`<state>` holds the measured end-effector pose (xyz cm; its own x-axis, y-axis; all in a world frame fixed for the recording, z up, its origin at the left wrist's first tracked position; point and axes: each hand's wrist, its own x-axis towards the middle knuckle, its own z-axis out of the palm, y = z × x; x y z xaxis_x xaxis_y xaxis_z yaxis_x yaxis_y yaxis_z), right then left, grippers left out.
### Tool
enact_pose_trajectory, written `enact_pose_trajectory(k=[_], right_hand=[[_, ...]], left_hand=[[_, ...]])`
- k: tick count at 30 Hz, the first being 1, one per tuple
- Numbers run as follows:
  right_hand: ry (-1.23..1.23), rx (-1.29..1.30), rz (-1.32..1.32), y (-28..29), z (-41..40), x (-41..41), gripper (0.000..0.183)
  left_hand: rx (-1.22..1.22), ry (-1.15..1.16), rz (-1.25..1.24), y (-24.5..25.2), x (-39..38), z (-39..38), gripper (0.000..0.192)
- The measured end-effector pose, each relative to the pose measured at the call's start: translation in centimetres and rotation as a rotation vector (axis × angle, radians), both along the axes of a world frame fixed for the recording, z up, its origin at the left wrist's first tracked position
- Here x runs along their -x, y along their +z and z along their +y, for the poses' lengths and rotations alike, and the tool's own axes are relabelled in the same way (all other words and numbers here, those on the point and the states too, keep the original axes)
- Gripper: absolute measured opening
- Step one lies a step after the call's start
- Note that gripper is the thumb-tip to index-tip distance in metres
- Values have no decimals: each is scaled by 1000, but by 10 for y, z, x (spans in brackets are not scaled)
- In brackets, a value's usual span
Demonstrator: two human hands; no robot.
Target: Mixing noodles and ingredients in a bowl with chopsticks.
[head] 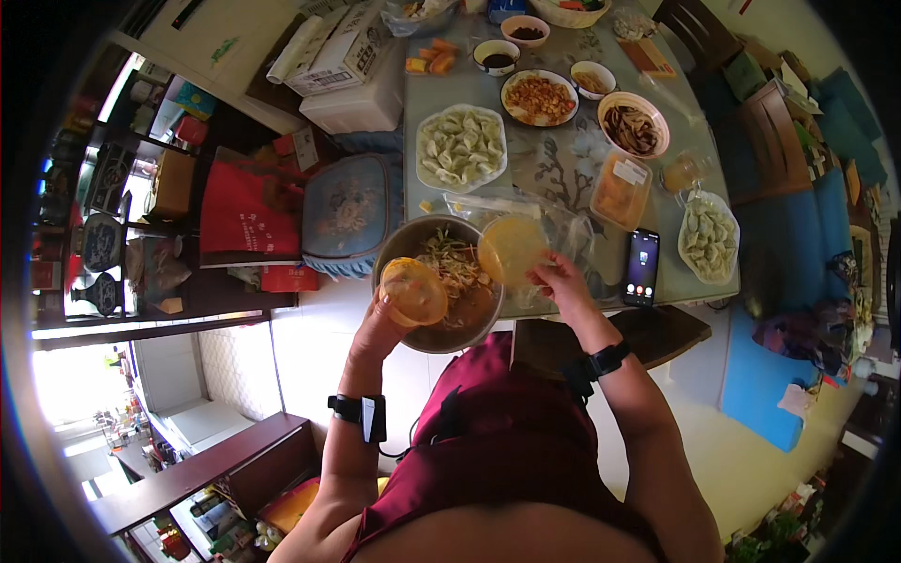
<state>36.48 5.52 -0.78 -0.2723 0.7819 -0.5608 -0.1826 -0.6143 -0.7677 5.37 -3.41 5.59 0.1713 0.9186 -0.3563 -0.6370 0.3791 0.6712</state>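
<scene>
My left hand (380, 329) grips a round plastic container (414, 292) with orange-red residue inside. It is held over the left part of a large steel bowl (392, 243), its opening turned up towards me. In the bowl lie shredded greens and pale strips (457, 271) in brownish liquid. A round translucent lid (512, 248), yellowish with smears, is pinched at its right edge by my right hand (563, 283). The lid is held by the bowl's right rim, above a clear plastic bag (574, 229) on the table. The bowl's near side extends past the table edge.
Beyond the bowl stands a tray of dumplings (461, 148); another dumpling tray (709, 236) is at right. A phone (641, 267) lies near the front edge, beside a lidded food box (621, 188). Farther back are a plate of diced food (539, 98) and a bowl of dark strips (633, 124).
</scene>
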Motion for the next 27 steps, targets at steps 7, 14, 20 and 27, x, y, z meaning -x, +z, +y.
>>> enact_pose_trajectory(k=[7, 14, 20, 27], right_hand=[[-201, 64, -22, -41, 7, -21, 31], [-73, 33, -251, -58, 18, -20, 38], [48, -494, -892, -33, 2, -20, 43], [-9, -628, -740, -17, 0, -11, 44]], left_hand=[[6, 22, -56, -2, -14, 3, 79], [-11, 41, -11, -9, -14, 6, 79], [-44, 87, 17, 8, -21, 13, 82], [-296, 20, 1330, 18, -42, 21, 96]])
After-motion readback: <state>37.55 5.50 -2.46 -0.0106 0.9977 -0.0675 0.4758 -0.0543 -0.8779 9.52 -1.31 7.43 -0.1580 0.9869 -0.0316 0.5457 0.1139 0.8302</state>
